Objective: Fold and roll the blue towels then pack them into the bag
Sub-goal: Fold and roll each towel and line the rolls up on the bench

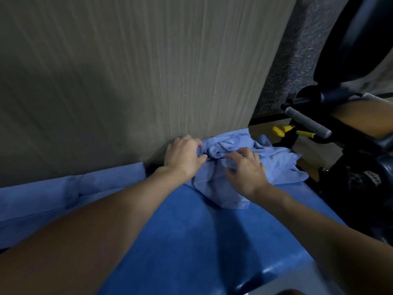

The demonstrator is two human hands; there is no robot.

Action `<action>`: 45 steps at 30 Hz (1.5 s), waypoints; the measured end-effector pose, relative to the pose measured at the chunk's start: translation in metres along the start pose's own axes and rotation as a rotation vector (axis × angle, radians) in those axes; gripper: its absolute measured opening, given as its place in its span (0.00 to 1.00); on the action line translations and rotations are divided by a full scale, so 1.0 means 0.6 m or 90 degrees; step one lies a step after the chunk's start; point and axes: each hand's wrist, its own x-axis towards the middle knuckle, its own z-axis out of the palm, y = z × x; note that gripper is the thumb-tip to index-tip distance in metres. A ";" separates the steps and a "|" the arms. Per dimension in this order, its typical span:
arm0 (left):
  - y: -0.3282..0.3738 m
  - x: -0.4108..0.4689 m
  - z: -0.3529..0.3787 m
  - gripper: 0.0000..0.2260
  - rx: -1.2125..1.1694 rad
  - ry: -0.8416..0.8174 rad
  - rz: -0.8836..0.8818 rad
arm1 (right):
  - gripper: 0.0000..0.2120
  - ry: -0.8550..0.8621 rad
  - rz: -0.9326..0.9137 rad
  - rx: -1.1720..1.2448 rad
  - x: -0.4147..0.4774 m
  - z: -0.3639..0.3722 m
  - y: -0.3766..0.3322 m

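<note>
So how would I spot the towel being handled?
Below the grey wood-grain wall panel runs a blue padded bench. At its far right end, under the left hand and right hand, lies the pale towel. Unlike the smoother cloth to its left, it is bunched up.

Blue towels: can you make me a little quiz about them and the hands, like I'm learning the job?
1. True or false: the blue towels are already rolled up neatly.
2. What do the towels lie on? A: a blue padded surface. B: a kitchen sink. C: a green carpet.
3. How many hands touch the towels?

Key: 1 false, they are a crumpled heap. 2 A. 3 two, the left hand and the right hand.
</note>
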 end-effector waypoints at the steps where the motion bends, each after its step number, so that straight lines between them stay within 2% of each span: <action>1: 0.001 0.009 0.009 0.13 0.023 0.006 -0.010 | 0.21 0.003 -0.013 -0.001 0.005 0.000 0.008; 5: -0.008 0.030 0.028 0.08 0.112 -0.019 -0.061 | 0.25 -0.007 -0.050 0.003 0.027 0.000 0.021; 7: -0.021 0.031 0.032 0.04 0.083 -0.027 -0.081 | 0.24 -0.008 -0.065 -0.019 0.032 0.003 0.021; 10: -0.029 0.027 0.029 0.05 -0.004 -0.017 -0.086 | 0.22 0.043 -0.081 -0.023 0.032 0.003 0.020; 17: -0.009 -0.013 -0.047 0.04 -0.177 0.161 0.015 | 0.30 0.178 -0.170 0.086 0.017 -0.030 -0.009; 21: -0.004 -0.055 -0.113 0.05 -0.214 0.243 0.037 | 0.32 0.210 -0.257 0.224 -0.008 -0.054 -0.053; 26: -0.024 -0.108 -0.190 0.03 -0.284 0.346 0.015 | 0.27 0.244 -0.307 0.356 -0.052 -0.077 -0.101; 32: -0.052 -0.188 -0.231 0.03 -0.339 0.358 -0.047 | 0.18 0.307 -0.258 0.414 -0.109 -0.096 -0.123; 34: -0.063 -0.208 -0.229 0.05 -0.336 0.316 -0.045 | 0.11 0.320 -0.243 0.408 -0.128 -0.103 -0.125; 37: -0.090 -0.225 -0.208 0.12 -0.269 0.136 -0.065 | 0.04 0.292 -0.189 0.354 -0.143 -0.100 -0.117; 39: -0.110 -0.237 -0.188 0.13 -0.209 0.026 -0.086 | 0.03 0.252 -0.146 0.291 -0.147 -0.089 -0.098; 43: -0.126 -0.263 -0.146 0.12 -0.164 -0.104 -0.105 | 0.08 0.036 -0.090 0.210 -0.162 -0.060 -0.048; 45: -0.111 -0.275 -0.133 0.09 -0.191 -0.169 -0.094 | 0.08 -0.022 -0.093 0.179 -0.167 -0.042 -0.025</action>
